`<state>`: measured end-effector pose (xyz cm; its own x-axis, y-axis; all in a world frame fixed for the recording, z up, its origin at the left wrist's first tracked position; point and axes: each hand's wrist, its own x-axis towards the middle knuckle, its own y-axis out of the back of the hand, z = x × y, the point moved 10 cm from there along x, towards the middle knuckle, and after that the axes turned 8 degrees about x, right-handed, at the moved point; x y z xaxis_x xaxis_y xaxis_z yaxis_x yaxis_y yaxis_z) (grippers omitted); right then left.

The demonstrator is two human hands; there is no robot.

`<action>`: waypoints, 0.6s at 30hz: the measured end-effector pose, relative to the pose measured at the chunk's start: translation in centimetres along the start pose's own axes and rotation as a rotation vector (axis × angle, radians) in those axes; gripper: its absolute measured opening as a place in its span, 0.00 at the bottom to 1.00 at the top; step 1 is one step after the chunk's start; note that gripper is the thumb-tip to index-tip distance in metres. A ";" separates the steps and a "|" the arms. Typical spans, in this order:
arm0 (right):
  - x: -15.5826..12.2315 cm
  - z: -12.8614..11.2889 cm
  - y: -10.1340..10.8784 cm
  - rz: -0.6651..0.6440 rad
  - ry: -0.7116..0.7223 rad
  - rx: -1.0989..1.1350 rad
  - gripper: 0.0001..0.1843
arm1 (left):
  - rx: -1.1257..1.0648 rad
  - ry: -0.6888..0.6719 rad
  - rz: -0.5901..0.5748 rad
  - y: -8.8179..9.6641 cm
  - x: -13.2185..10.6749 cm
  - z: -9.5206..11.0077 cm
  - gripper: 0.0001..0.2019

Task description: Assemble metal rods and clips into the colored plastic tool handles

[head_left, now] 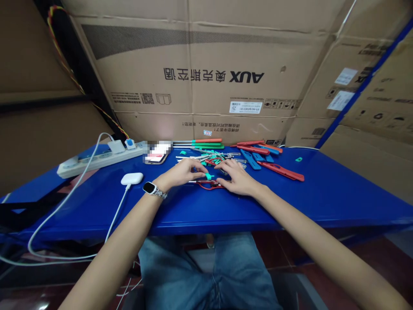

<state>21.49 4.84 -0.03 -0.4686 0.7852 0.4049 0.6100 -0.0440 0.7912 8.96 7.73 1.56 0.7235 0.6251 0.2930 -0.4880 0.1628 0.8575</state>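
My left hand (187,172), with a watch on its wrist, has thumb and fingers pinched on a small green plastic piece (209,176). To the right, my right hand (238,177) lies low over the table with its thumb and fingers apart. Its thumb is by a red-handled tool with a thin metal shaft (206,185), which lies in front of both hands; whether the thumb touches it is hard to tell. Behind my hands is a pile of metal rods and small green pieces (201,158), partly covered by my fingers.
Red and blue plastic handles (280,171) lie at right on the blue table (322,193). Green- and orange-handled tools (208,143) rest at the back. A phone (158,153), white charging case (132,178) and power strip (93,163) are at left. Cardboard (206,51) stands behind.
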 end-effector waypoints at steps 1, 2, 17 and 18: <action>-0.2 0.1 -0.3 -0.038 -0.018 -0.036 0.20 | -0.010 0.019 -0.022 -0.1 -0.1 -0.3 0.08; -0.3 0.2 -0.5 -0.066 -0.033 -0.056 0.21 | -0.013 0.037 -0.034 0.0 -0.2 -0.5 0.09; -0.6 0.3 -0.9 -0.144 -0.013 -0.142 0.27 | 0.022 0.005 -0.127 -1.5 -0.2 0.2 0.09; -0.6 0.3 -0.9 -0.142 -0.012 -0.140 0.27 | 0.038 -0.005 -0.124 -1.6 -0.2 0.3 0.09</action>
<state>21.43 4.62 -1.12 -0.5357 0.7967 0.2797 0.4428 -0.0170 0.8965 9.77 7.12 0.33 0.7798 0.5978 0.1860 -0.3761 0.2098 0.9025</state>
